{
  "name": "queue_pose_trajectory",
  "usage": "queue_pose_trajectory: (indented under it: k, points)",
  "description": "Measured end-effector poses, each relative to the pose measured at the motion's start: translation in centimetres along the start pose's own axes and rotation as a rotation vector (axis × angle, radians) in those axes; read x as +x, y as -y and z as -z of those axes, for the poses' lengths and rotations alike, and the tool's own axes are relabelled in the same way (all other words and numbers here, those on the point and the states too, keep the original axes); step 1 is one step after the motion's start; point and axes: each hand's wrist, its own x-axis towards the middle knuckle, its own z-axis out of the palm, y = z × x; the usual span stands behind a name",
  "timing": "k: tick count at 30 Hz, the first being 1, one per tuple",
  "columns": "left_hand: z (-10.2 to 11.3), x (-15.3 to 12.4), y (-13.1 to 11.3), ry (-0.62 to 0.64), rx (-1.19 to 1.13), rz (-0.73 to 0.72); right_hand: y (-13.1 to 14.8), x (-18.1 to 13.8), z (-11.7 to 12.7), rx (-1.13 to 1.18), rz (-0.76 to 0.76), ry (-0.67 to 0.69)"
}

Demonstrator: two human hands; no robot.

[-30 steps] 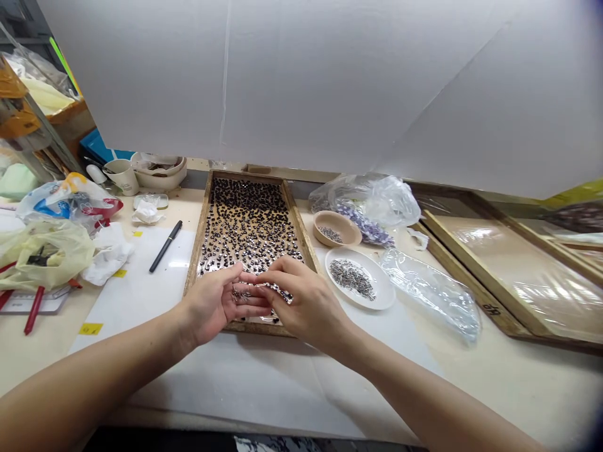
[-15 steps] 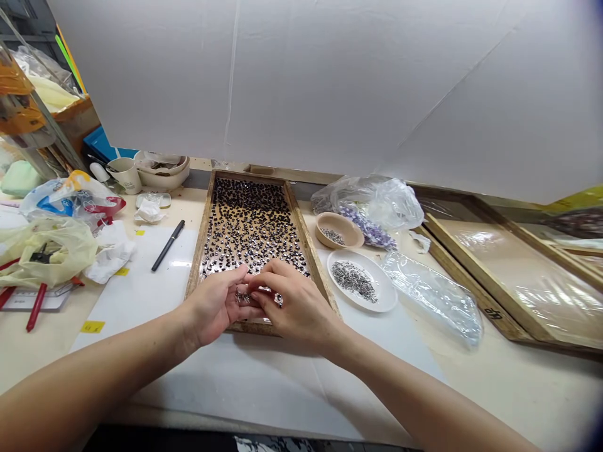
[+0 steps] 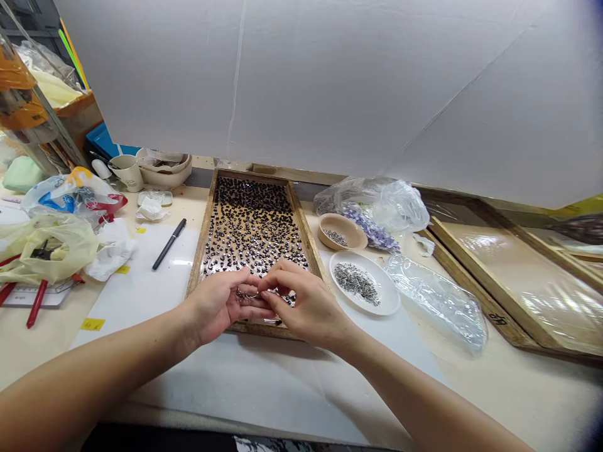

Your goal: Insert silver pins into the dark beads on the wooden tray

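Note:
My left hand (image 3: 225,302) is palm up, fingers slightly curled, cradling a few small silvery metal pieces (image 3: 245,295). Close over its fingertips, my right hand (image 3: 298,301) has thumb and forefinger pressed together; whatever lies in that pinch is too small to make out. Both hands are above the near end of a wooden-framed tray (image 3: 308,233). Many small dark shiny pieces (image 3: 252,216) cover the tray's surface, packed densely at the far end and spaced wider toward me. The hands hide part of the near end.
Right of the tray stand a white plate (image 3: 392,302) of small metal pieces and a tan bowl (image 3: 354,233) with more. Beyond are clear plastic bags (image 3: 443,307) and other wooden frames (image 3: 494,285). A black pen (image 3: 169,245) and crumpled bags (image 3: 66,248) lie left.
My right hand has shifted slightly right, its pinch moving toward the left hand's fingertips. My left hand stays nearly in place, still cupping the metal pieces. The view has moved slightly.

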Motion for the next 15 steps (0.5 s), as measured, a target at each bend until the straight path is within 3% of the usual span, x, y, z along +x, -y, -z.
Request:
queue_pose_trajectory:
  k: [15]
  points:
    - [0.3,-0.03,0.24,0.015,0.164,0.029,-0.01,0.07,0.46,-0.004,0.033,-0.051]
